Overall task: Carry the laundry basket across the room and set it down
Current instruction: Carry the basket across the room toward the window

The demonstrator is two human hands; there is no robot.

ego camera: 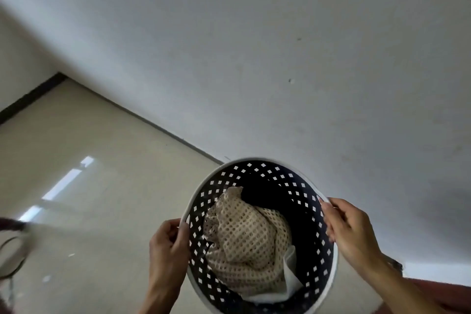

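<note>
A round laundry basket with a white rim and dark perforated walls fills the lower middle of the head view, seen from above. Inside it lie a beige open-knit cloth, a dark garment and a white piece. My left hand grips the rim on the left side, fingers curled over the edge. On the right side of the rim sits my right hand, its fingers wrapped over the rim. The basket's far edge is close to the wall.
A plain grey-white wall fills the upper and right part of the view and meets the glossy beige floor along a dark skirting line. A blurred round metal object lies at the left edge. Something reddish shows at the bottom right.
</note>
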